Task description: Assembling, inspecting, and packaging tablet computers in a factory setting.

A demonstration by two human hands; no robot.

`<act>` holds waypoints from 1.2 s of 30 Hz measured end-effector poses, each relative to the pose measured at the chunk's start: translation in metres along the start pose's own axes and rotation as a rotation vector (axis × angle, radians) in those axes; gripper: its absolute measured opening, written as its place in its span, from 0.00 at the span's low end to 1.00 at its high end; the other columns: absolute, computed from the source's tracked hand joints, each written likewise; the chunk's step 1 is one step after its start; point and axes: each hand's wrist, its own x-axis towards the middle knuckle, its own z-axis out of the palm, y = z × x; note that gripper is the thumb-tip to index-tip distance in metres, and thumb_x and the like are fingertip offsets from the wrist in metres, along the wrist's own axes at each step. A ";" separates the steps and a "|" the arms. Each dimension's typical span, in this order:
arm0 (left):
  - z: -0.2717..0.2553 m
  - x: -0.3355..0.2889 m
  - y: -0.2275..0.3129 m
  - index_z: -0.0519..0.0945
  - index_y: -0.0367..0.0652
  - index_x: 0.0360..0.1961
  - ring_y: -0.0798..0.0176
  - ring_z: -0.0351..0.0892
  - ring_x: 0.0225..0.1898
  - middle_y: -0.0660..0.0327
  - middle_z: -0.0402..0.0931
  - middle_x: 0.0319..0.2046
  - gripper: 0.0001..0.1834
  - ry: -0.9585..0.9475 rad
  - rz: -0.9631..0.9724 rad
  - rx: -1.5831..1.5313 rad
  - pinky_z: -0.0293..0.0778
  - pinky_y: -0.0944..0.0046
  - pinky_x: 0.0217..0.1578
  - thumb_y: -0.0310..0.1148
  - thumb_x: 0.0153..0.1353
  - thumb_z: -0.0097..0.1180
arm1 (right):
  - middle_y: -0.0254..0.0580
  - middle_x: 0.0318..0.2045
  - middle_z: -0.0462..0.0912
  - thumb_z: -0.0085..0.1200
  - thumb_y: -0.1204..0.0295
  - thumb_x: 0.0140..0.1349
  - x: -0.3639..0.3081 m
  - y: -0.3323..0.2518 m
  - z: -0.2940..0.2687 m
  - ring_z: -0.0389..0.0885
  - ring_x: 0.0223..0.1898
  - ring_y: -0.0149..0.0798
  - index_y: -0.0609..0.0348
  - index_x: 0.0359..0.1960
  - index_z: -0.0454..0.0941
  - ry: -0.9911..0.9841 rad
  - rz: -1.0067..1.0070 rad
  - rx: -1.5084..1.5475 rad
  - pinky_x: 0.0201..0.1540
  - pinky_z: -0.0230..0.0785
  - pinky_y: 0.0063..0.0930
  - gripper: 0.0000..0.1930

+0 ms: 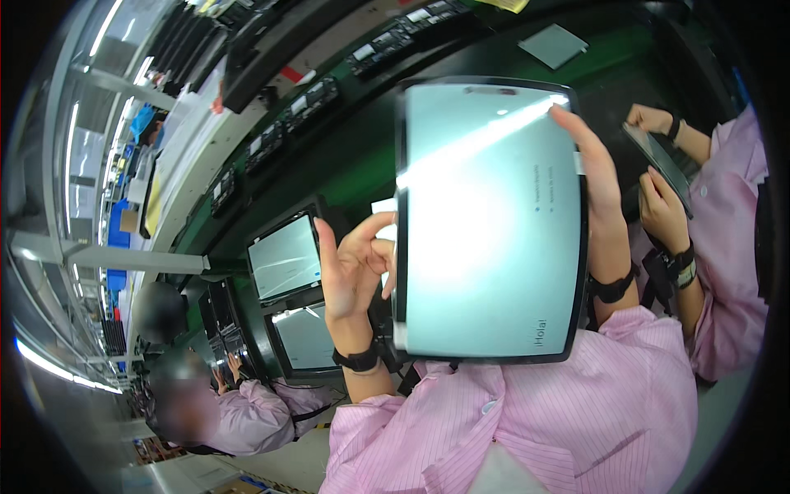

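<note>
A large tablet (485, 230) with a lit pale screen is held up in front of my chest, its dark frame turned upright. My right hand (599, 177) wraps its right edge, one finger reaching over the front near the upper corner. At the left edge, the bent fingers of my left hand (355, 267) touch the tablet; some fingertips are hidden there, and the thumb sticks up away from it. White tabs show along the tablet's sides. Each of my wrists has a black strap.
To the left, two more lit tablets (285, 257) rest in dark stands. Black devices (383, 49) line the far bench, and a flat grey panel (553, 46) lies at the back. At right, a co-worker's hands (662, 210) hold a dark tablet. Another person (247, 416) works at lower left.
</note>
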 end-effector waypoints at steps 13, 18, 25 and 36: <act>0.013 0.065 0.007 0.75 0.39 0.44 0.77 0.70 0.31 0.66 0.73 0.29 0.17 0.344 0.130 0.666 0.65 0.77 0.29 0.39 0.67 0.38 | 0.34 0.27 0.80 0.52 0.57 0.58 -0.002 0.017 -0.010 0.77 0.26 0.23 0.63 0.31 0.77 -0.077 0.111 -0.273 0.30 0.65 0.14 0.18; 0.006 0.058 -0.004 0.62 0.42 0.60 0.67 0.72 0.44 0.54 0.74 0.44 0.23 0.366 0.257 0.815 0.69 0.70 0.38 0.41 0.67 0.35 | 0.38 0.33 0.80 0.52 0.62 0.60 0.023 0.062 -0.093 0.78 0.33 0.28 0.65 0.37 0.77 0.069 0.241 -0.086 0.36 0.68 0.18 0.16; -0.073 -0.027 -0.072 0.72 0.41 0.49 0.68 0.73 0.44 0.61 0.76 0.40 0.18 0.388 -0.249 0.674 0.66 0.70 0.41 0.41 0.66 0.40 | 0.37 0.34 0.76 0.53 0.57 0.59 0.084 0.158 -0.218 0.77 0.33 0.31 0.58 0.43 0.70 0.627 0.073 -0.082 0.30 0.72 0.29 0.18; -0.175 -0.034 -0.202 0.67 0.35 0.53 0.47 0.67 0.53 0.42 0.68 0.50 0.29 0.809 -0.374 0.974 0.63 0.55 0.53 0.45 0.57 0.54 | 0.44 0.24 0.79 0.55 0.55 0.56 0.178 0.180 -0.207 0.79 0.23 0.35 0.72 0.37 0.71 0.221 0.561 -0.807 0.26 0.77 0.28 0.25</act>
